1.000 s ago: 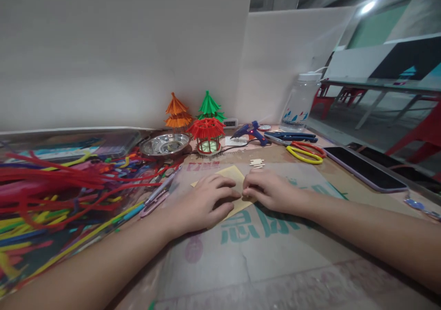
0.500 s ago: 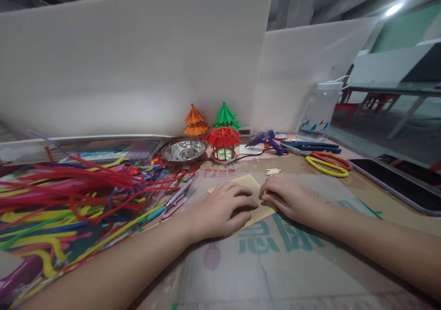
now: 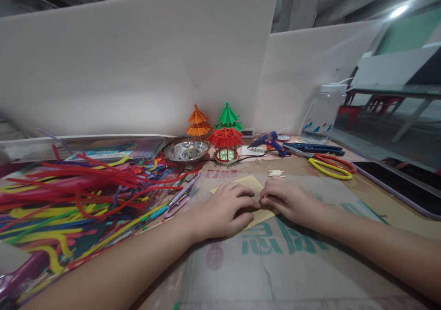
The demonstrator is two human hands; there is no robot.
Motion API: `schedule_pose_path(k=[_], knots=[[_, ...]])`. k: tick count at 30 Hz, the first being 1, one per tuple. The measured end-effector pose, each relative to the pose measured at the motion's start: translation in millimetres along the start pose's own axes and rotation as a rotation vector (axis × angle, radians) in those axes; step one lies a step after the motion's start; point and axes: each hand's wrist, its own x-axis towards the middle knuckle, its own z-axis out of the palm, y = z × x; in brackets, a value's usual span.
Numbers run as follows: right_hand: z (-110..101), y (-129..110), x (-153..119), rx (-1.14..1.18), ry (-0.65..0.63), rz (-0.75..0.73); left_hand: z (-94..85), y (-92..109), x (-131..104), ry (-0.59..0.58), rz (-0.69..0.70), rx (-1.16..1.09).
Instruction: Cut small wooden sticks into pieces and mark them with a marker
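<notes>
A sheet of pale yellow paper (image 3: 251, 181) lies on the covered table under both hands. My left hand (image 3: 227, 209) rests on it with fingers spread and slightly bent, pressing its left part. Beside it, my right hand (image 3: 284, 200) has thumb and fingers pinched together over the paper's right side. Whatever is in that pinch is hidden. Just beyond my right hand lies a small cream-coloured notched piece (image 3: 276, 173). A small red-roofed pavilion model (image 3: 226, 145) stands further back, with orange (image 3: 198, 122) and green (image 3: 228, 116) tiered roofs behind it.
Colourful fuzzy craft stems (image 3: 86, 186) heap up on the left. A shiny metal dish (image 3: 187, 151) sits near the models. To the right are a blue glue gun (image 3: 268, 141), scissors (image 3: 330, 166), a water bottle (image 3: 322, 112) and a phone (image 3: 392, 186). A white board (image 3: 138, 71) stands behind.
The whole view has shifted slightly, so things sit a little further right and lower. Both hands stay in nearly the same place on the paper.
</notes>
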Motion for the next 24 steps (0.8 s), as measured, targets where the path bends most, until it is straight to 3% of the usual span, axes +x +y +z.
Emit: schedule_pose_path(k=[13,24], knots=[[0.7,5.2,-0.8,-0.065,0.066,-0.034,-0.6,0.6,-0.4,-0.006,0.000,0.009],[-0.3,3.2,0.0,-0.032,0.041,-0.035,0.4,-0.9,-0.1,-0.004,0.007,0.008]])
